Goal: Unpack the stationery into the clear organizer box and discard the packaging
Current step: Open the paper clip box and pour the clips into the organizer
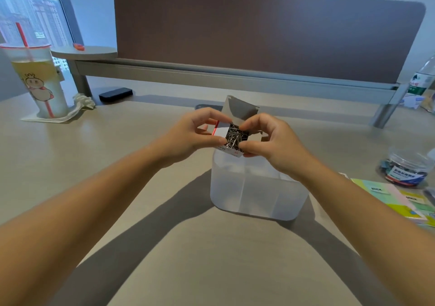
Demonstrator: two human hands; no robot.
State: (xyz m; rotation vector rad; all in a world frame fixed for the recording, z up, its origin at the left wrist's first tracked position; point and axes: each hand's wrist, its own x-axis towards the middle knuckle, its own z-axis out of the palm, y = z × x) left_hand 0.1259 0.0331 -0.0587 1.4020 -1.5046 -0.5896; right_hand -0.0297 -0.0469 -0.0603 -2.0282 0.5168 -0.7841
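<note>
A small clip box is held just above the far rim of the organizer, flaps opened, loose metal clips exposed inside. The left hand is pinched on the box's left side and flap; the right hand is pinched on its right edge and the tall rear flap. The box is judged light thin card, easily crushed, so it is best gripped at the side walls, not the flaps. The clips are small, stiff and slippery, and likely to scatter if tipped off-centre. The organizer is translucent and seems divided into compartments; which one lies below cannot be told. On the bench, sticky notes and a jar are set to the right, a cup and tissue far left, a dark case behind. Nothing is seen blocking the pour.
</note>
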